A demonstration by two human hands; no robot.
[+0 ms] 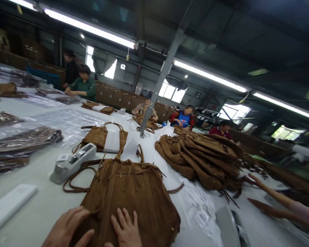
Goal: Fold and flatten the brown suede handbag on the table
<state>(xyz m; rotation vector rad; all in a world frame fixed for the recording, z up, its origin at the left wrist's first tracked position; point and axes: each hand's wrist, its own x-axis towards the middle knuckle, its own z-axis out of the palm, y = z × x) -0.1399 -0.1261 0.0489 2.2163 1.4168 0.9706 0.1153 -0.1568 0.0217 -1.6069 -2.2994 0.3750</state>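
Head view: brown bag [134, 195] lies flat on the white surface [41, 202], handles pointing away from the person. Left hand [67, 228] rests on the bag's near left corner, fingers spread, gripping nothing. Right hand [126, 230] lies flat on the bag's near middle, fingers [121, 218] spread, also gripping nothing. Tape dispenser [72, 163] just left of the bag, touching its strap. White box [10, 206] further left, near edge. Second bag [103, 137] with a white sheet [112, 140] on it sits beyond. Pile of bags [201, 157] right of the bag. Plastic-wrapped bags [23, 140] far left. Other people sit at the far end.
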